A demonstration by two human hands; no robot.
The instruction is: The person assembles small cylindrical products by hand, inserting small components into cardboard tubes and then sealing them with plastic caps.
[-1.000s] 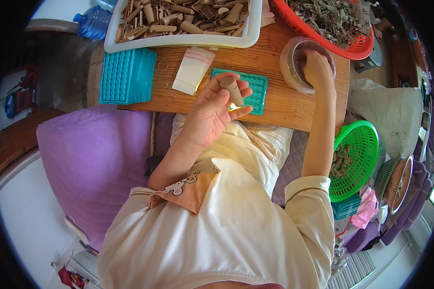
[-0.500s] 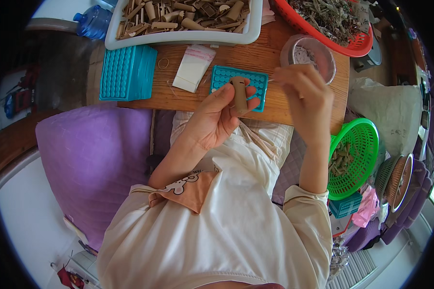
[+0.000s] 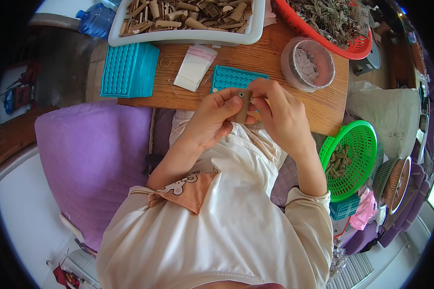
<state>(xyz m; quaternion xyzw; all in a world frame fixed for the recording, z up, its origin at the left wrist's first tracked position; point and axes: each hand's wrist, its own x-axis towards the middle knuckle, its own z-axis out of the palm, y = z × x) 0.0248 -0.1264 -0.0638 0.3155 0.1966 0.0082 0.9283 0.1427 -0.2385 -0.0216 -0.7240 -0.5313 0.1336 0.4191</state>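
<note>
A small brown tapered plastic piece (image 3: 243, 111) is gripped between the thumb and fingers of my left hand (image 3: 205, 118), over the table's near edge. A small round fitting or hole shows near its upper end. My right hand (image 3: 285, 115) is closed in a pinch against the piece's right side, and whatever its fingertips hold is hidden. Just beyond both hands lies a turquoise tray (image 3: 236, 73) with rows of round cups, its near part covered by the fingers.
A white bin (image 3: 188, 37) of brown pieces stands at the back, beside stacked turquoise trays (image 3: 130, 70) and clear bags (image 3: 194, 67). On the right are a clear tub (image 3: 325, 79) of small white bits, a red basket (image 3: 359, 48), and a green basket (image 3: 366, 159) of brown parts.
My right hand has come left from beside the clear tub to the brown piece. The left hand has turned the piece slightly and lowered it a little toward me.
</note>
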